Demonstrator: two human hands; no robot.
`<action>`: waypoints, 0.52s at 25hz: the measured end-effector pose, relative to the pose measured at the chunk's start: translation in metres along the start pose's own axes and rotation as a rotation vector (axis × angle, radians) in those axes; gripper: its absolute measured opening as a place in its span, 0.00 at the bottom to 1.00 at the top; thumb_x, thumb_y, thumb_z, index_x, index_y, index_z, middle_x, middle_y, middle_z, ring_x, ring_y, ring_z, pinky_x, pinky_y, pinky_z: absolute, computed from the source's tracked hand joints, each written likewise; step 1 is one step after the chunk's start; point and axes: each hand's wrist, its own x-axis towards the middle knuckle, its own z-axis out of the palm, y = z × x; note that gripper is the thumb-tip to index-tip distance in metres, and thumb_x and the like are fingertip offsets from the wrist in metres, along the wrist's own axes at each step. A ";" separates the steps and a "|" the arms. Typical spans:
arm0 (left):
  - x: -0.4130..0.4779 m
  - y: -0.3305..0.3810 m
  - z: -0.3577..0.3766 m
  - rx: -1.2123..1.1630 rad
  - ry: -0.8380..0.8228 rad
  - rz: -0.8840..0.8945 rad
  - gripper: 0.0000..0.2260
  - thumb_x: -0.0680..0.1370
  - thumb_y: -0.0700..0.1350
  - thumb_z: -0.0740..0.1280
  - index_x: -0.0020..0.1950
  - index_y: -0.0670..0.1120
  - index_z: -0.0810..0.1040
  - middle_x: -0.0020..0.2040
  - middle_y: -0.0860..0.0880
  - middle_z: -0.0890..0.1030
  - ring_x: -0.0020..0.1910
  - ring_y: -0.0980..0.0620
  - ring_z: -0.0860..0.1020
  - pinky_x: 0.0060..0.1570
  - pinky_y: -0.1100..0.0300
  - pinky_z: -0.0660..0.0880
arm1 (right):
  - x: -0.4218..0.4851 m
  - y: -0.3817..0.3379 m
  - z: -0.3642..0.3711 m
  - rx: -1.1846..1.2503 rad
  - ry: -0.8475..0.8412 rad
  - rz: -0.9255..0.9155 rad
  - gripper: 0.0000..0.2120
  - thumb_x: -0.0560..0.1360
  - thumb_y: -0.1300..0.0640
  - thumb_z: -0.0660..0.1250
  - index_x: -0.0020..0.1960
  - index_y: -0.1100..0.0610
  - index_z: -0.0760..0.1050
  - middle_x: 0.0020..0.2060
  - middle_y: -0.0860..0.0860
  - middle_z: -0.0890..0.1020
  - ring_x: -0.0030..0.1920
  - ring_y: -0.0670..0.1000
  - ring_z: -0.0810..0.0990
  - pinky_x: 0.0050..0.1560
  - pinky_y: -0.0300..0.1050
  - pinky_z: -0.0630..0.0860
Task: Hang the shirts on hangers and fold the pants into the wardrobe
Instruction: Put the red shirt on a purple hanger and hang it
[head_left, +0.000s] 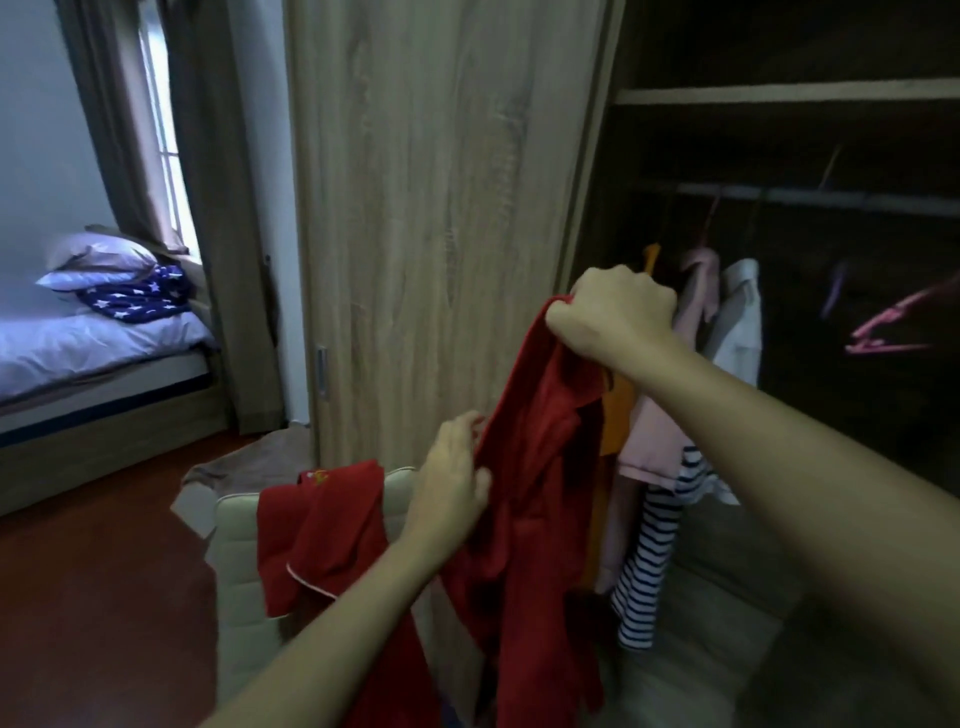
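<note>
My right hand (613, 312) is raised in front of the open wardrobe (779, 93) and is closed on the top edge of a red garment (535, 467) that hangs down in long folds. My left hand (452, 478) pinches the same garment's left edge lower down. A second red garment (317, 530) with pale piping is draped over the back of a cream chair (239, 571). On the wardrobe rail (831, 197) hang an orange top (618, 415), a pink shirt (696, 296), a white shirt (737, 322) and a striped piece (649, 561). An empty pink hanger (888, 322) hangs at the right, blurred.
The wardrobe's sliding wooden door (441, 208) stands just behind the red garment. A bed (93, 353) with a pillow and a star-patterned blue cloth (140, 296) lies at the left beside a curtained window. Brown floor (93, 597) surrounds the chair.
</note>
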 end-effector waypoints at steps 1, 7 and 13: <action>0.002 -0.013 -0.002 0.031 -0.003 0.010 0.25 0.67 0.32 0.65 0.64 0.39 0.70 0.57 0.41 0.75 0.56 0.43 0.75 0.58 0.61 0.66 | 0.001 0.016 -0.003 -0.016 0.009 0.027 0.19 0.70 0.49 0.60 0.53 0.58 0.79 0.51 0.60 0.80 0.53 0.64 0.77 0.43 0.47 0.67; 0.061 -0.029 -0.076 0.118 -0.119 -0.049 0.13 0.66 0.28 0.68 0.40 0.46 0.76 0.33 0.52 0.77 0.31 0.58 0.77 0.33 0.72 0.69 | -0.015 0.127 0.008 0.126 -0.563 -0.139 0.18 0.66 0.64 0.72 0.45 0.47 0.68 0.48 0.51 0.72 0.43 0.50 0.75 0.38 0.42 0.72; 0.085 -0.009 -0.080 0.200 -0.185 0.128 0.15 0.64 0.32 0.64 0.34 0.52 0.83 0.49 0.44 0.84 0.49 0.51 0.81 0.46 0.64 0.71 | -0.037 0.160 0.035 0.270 -0.312 -0.189 0.24 0.68 0.70 0.66 0.38 0.40 0.82 0.47 0.52 0.81 0.49 0.51 0.80 0.52 0.46 0.77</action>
